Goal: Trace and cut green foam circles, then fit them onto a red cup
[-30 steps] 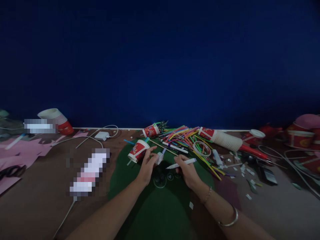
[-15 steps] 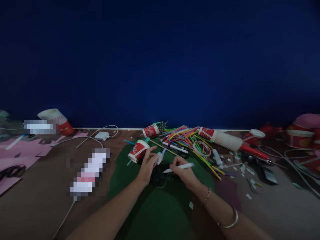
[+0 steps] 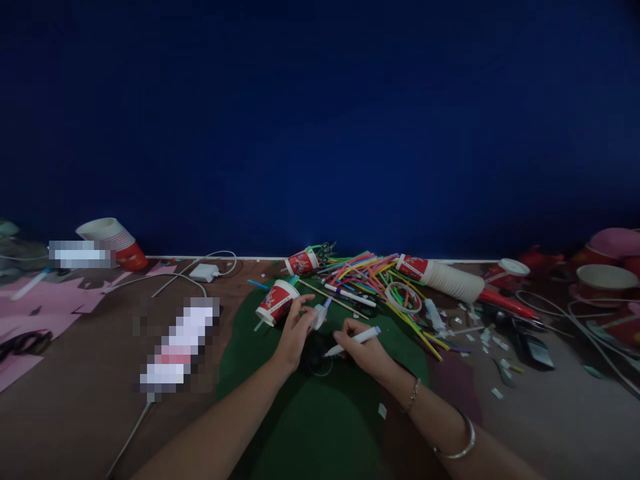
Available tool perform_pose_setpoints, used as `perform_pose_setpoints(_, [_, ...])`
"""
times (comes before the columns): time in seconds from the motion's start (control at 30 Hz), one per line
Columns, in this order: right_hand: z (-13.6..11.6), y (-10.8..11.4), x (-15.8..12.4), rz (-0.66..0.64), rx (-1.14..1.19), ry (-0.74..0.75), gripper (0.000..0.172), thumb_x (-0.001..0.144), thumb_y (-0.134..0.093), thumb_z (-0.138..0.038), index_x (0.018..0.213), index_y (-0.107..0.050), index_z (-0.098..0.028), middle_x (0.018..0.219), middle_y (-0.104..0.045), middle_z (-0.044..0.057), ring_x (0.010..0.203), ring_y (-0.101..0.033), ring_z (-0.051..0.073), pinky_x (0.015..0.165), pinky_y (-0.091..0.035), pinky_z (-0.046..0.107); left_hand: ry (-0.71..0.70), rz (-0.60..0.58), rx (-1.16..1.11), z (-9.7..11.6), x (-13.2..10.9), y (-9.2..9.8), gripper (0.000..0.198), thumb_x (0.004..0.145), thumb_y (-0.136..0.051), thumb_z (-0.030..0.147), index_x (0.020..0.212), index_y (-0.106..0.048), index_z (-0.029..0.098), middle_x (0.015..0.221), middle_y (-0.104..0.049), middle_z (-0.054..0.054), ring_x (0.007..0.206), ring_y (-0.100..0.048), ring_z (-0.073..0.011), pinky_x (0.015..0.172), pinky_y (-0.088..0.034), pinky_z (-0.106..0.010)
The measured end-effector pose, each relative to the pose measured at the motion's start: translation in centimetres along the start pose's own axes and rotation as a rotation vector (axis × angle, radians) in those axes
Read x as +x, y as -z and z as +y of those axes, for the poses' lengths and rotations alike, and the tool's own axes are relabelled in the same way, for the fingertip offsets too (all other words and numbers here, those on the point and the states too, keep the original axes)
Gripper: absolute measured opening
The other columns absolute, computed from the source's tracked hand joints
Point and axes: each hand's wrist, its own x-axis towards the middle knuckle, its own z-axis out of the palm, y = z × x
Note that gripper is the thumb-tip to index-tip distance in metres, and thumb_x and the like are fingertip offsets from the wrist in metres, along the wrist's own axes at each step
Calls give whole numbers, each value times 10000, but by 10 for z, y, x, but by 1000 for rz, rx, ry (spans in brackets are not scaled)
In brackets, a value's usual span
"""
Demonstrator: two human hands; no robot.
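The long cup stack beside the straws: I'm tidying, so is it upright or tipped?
Tipped over: the cup stack lies on its side, its rims running sideways rather than upward.

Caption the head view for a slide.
Right hand holds a white marker over a green surface; left hand beside a red cup, colourful thin strips beyond.

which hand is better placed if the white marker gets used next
Probably the right hand: it grips the white marker, tip slanting down toward the green surface. The left hand pinches a small whitish object, so it looks less free.
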Motion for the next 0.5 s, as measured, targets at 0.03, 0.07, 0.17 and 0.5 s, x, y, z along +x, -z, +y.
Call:
perform_pose_setpoints(0.03, [0, 0, 0, -9, 12, -24, 246, 740, -537, -328, 567, -412, -206, 410, -456, -73, 381, -399, 85, 406, -291, 198, 0, 1, -3, 0, 0, 0, 308, 723, -578, 329, 1019, -517, 269, 772, -496, 38, 741, -566, -134, 654, -428, -230])
perform_pose_setpoints(0.07, [0, 0, -1, -15, 13, -45, 249, 745, -529, -336, 569, -406, -209, 389, -447, -77, 357, -384, 84, 390, -276, 197, 0, 3, -6, -1, 0, 0, 299, 722, -580, 330, 1007, -515, 266, 778, -500, 37, 741, -566, -134, 654, -429, -231])
perform_pose_setpoints(0.17, [0, -1, 0, -1, -41, -37, 229, 699, -571, -277, 560, -404, -206, 390, -426, -86, 359, -359, 74, 384, -253, 189, -7, 7, -15, -3, 0, 1, 267, 726, -576, 326, 974, -506, 254, 792, -512, 31, 744, -568, -135, 663, -433, -236])
perform_pose_setpoints(0.5, [1, -1, 1, -7, -70, -14, 216, 707, -558, -279, 561, -419, -203, 414, -412, -80, 396, -371, 80, 409, -274, 194, 2, 24, -4, -6, 2, 3, 248, 719, -581, 334, 937, -504, 244, 786, -532, 32, 742, -576, -135, 650, -433, -229])
